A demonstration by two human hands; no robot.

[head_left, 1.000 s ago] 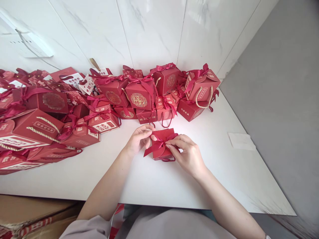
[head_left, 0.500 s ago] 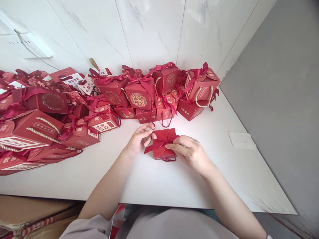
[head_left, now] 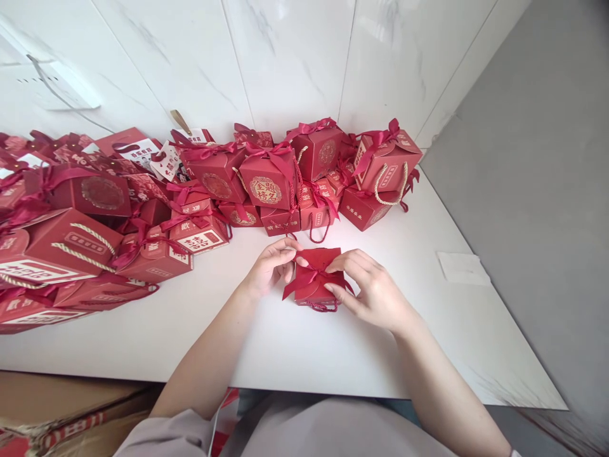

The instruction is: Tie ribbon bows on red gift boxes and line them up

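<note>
A small red gift box [head_left: 314, 295] stands on the white table, with a dark red ribbon [head_left: 316, 274] tied across its top in a bow. A twisted cord handle [head_left: 323, 307] hangs at its near side. My left hand [head_left: 273, 270] is at the box's upper left, with thumb and fingers pinched on a loop of the ribbon. Over the right side of the box, my right hand [head_left: 364, 285] has thumb and forefinger apart around the bow's right part, fingertips close to the knot. The ribbon's tails spread left and right.
Several finished red boxes with ribbons [head_left: 266, 181] are stacked along the tiled wall, and a larger pile [head_left: 85, 241] fills the left. A white paper piece [head_left: 462, 268] lies at the right edge of the table [head_left: 295, 355]. A cardboard box [head_left: 71, 406] stands below, front left.
My right thumb and fingers have parted from their pinch on the ribbon. The box has shifted slightly right, and my left hand has moved a little with it, still at the ribbon.
</note>
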